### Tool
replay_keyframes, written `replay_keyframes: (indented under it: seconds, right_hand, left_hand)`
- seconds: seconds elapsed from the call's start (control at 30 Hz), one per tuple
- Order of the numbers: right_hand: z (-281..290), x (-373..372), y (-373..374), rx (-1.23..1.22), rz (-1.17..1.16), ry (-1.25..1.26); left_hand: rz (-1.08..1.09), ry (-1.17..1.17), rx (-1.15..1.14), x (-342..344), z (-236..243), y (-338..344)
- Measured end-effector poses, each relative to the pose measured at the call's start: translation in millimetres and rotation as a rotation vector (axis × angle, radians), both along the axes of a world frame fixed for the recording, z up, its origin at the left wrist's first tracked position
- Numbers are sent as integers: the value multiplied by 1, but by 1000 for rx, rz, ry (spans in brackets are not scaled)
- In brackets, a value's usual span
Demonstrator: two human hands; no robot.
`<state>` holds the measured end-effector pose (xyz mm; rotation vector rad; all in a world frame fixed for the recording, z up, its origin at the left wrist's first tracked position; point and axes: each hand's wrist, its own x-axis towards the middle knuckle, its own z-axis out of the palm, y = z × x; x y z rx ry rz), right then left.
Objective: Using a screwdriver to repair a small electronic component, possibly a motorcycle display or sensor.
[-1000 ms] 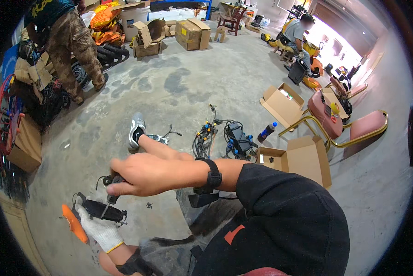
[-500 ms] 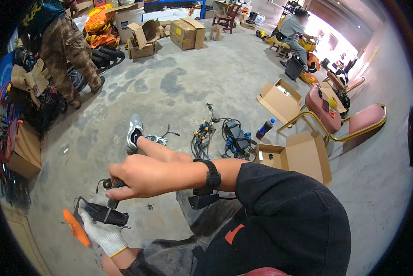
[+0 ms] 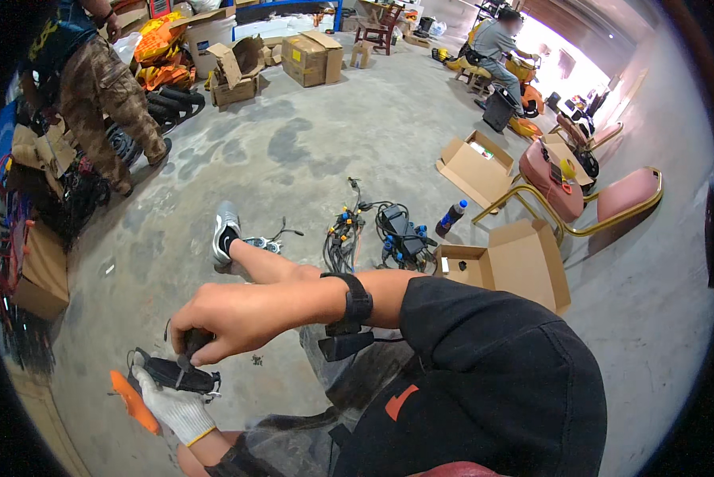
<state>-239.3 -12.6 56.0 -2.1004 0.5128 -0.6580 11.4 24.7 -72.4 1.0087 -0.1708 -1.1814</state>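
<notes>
My left hand (image 3: 176,409), in a white knitted glove, grips a long black part (image 3: 164,371) with a thin cable at one end. A narrow pale strip crosses the part's middle. An orange piece (image 3: 133,401) sits beside the gloved fingers; whether it is joined to the black part I cannot tell. My bare right hand (image 3: 234,318) is closed on a dark-handled tool (image 3: 194,340), its exact kind hidden by the fingers. The tool's grey end meets the black part near the strip.
Bundled black cables (image 3: 345,234) and a black adapter box (image 3: 404,230) lie ahead. Right of them are a bottle (image 3: 450,218), open cardboard boxes (image 3: 528,262) and a pink chair (image 3: 631,197). One person (image 3: 102,87) stands far left; another (image 3: 496,56) sits far right.
My right hand has moved down and slightly left, bringing the dark-handled tool onto the black part. The left hand keeps its grip nearly in place. The view has shifted slightly.
</notes>
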Motion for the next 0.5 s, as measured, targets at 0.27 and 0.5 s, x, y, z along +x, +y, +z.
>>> replay_keyframes:
  seconds: [0.27,0.5]
  right_hand:
    - [-13,6,3,116,-286,104]
    - [-15,0,-10,-30,126,-192]
  left_hand:
    - [-63,-2,-23,6,0,4]
    - [-94,77,-41,-2,7,2]
